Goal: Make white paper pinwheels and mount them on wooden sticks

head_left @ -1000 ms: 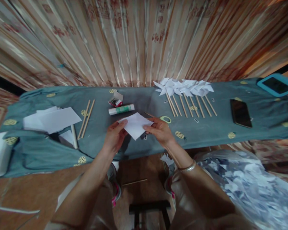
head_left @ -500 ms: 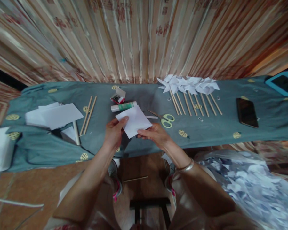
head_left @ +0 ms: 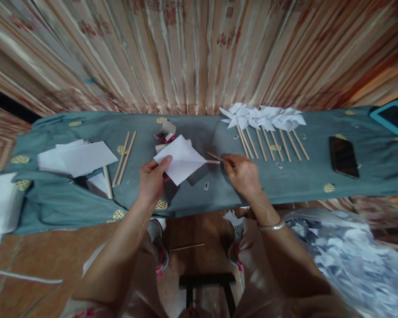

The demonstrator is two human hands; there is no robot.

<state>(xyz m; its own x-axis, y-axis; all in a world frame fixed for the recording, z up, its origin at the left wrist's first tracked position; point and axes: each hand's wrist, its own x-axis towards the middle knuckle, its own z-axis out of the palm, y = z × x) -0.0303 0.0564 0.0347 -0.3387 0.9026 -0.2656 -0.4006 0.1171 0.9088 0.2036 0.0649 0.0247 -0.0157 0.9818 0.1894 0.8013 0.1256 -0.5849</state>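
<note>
My left hand (head_left: 151, 179) pinches a folded white paper square (head_left: 181, 159) by its lower left edge and holds it tilted above the teal cloth (head_left: 199, 194). My right hand (head_left: 241, 172) has left the paper and lies closed over the scissors (head_left: 217, 157) on the cloth, whose blades stick out to the left of my fingers. A glue stick (head_left: 159, 148) and a small open box of pins (head_left: 166, 134) lie just behind the paper, partly hidden by it.
Several white paper pinwheels on wooden sticks (head_left: 265, 123) lie in a row at the back right. A black phone (head_left: 344, 157) and a blue-cased tablet (head_left: 393, 115) lie further right. White sheets (head_left: 76, 157) and two loose sticks (head_left: 126, 151) lie left. Paper scraps (head_left: 345, 260) pile by my knee.
My right hand let go of the paper and moved right onto the scissors, covering their handles. My left hand alone now holds the paper, lifted a little further back.
</note>
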